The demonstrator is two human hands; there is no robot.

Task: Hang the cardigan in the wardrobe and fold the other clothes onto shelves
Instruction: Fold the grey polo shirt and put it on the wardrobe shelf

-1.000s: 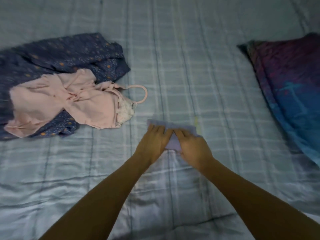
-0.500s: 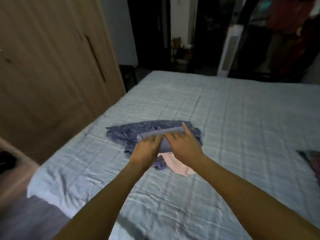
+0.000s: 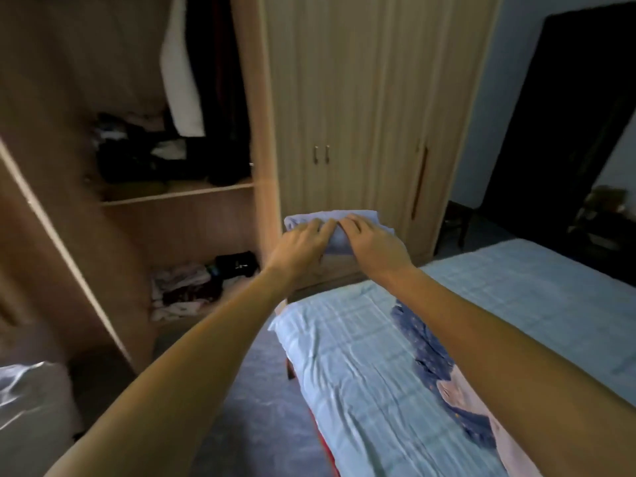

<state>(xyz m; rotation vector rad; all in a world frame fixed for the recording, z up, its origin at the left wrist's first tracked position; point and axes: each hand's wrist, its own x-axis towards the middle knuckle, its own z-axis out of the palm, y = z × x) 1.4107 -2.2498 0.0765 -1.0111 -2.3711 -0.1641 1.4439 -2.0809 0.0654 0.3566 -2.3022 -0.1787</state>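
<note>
Above the bed's (image 3: 344,356) foot corner we hold the folded lilac garment (image 3: 334,241) in the air, left hand (image 3: 303,241) and right hand (image 3: 373,241) both gripping it, fingers curled over its top. Folding looks done, so we judge the carry to a shelf (image 3: 179,194) is under way. Next we swing left into the open wardrobe (image 3: 344,98) compartment, minding its upright and the open door (image 3: 51,235); the floor along the bed's edge gives room. A navy garment (image 3: 423,346) and a pink garment (image 3: 451,390) wait on the bed

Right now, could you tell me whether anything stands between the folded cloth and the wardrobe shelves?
Nothing visible does. The door stands open; the left hand and right hand hold the cloth right of the shelves, which carry clothes.
</note>
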